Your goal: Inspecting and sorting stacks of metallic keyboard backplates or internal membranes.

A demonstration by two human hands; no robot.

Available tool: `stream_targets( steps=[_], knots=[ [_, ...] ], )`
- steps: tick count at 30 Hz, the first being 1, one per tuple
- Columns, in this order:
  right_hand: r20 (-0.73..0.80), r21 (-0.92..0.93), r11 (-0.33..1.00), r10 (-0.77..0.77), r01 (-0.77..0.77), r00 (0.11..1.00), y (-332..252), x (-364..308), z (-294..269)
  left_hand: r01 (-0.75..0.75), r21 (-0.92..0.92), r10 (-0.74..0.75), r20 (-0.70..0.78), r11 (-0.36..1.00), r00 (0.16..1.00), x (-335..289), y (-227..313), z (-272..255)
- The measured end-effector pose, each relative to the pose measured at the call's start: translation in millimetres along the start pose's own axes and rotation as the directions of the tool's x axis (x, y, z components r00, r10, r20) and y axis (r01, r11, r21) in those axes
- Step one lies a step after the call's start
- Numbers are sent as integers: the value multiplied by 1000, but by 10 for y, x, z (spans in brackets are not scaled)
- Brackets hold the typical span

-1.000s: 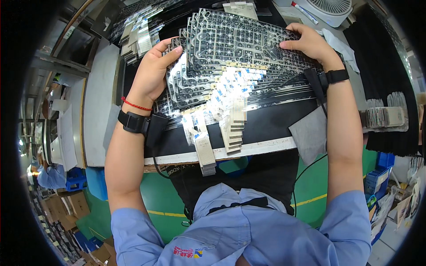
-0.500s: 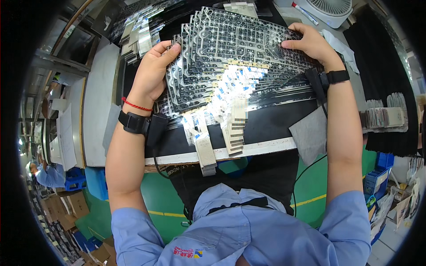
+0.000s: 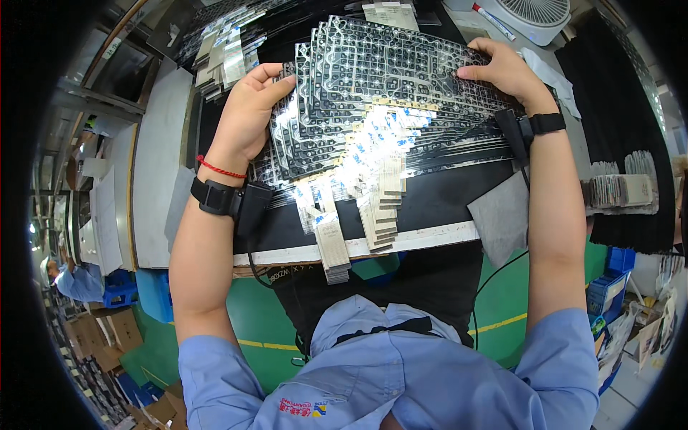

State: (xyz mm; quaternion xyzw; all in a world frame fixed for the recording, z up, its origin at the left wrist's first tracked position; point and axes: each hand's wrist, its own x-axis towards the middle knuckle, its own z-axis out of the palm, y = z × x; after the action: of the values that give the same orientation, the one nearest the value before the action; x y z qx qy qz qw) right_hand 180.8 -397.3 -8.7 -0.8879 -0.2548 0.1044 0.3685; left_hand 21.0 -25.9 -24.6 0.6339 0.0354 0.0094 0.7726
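Note:
A fanned stack of thin, clear keyboard circuit sheets (image 3: 401, 68) with black and silver traces spreads between my hands over the dark mat. My left hand (image 3: 254, 107) pinches sheets at the left edge of the stack, thumb on top. At the upper right corner, my right hand (image 3: 505, 75) grips the sheets with thumb on top; its fingers underneath are partly hidden. Flat connector tails (image 3: 383, 208) hang from the sheets toward me, with white and blue adhesive strips. One bundle of tails (image 3: 332, 244) reaches past the table's front edge.
More sheets with pale tails (image 3: 231, 61) lie at the back left. A grey cloth (image 3: 502, 215) hangs over the front edge. At the back right stand a white fan (image 3: 534, 16) and a marker (image 3: 493, 21). Cables run from both black wrist straps.
The left part of the fan has shifted: fewer sheet edges lie by my left thumb and the upper sheets sit slightly further right. My right hand has barely moved.

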Motion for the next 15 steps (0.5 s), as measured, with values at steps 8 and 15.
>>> stream_targets(
  steps=[8, 15],
  knots=[
    [-27, 35, 998, -51, 52, 998, 94, 8, -12, 9, -13, -9, -14, 1000, 1000, 3, -1, -12],
    [-18, 71, 997, -19, 20, 1000, 185, 30, -40, 94, -124, -71, 179, 988, 981, -63, 100, -8]
  ],
)
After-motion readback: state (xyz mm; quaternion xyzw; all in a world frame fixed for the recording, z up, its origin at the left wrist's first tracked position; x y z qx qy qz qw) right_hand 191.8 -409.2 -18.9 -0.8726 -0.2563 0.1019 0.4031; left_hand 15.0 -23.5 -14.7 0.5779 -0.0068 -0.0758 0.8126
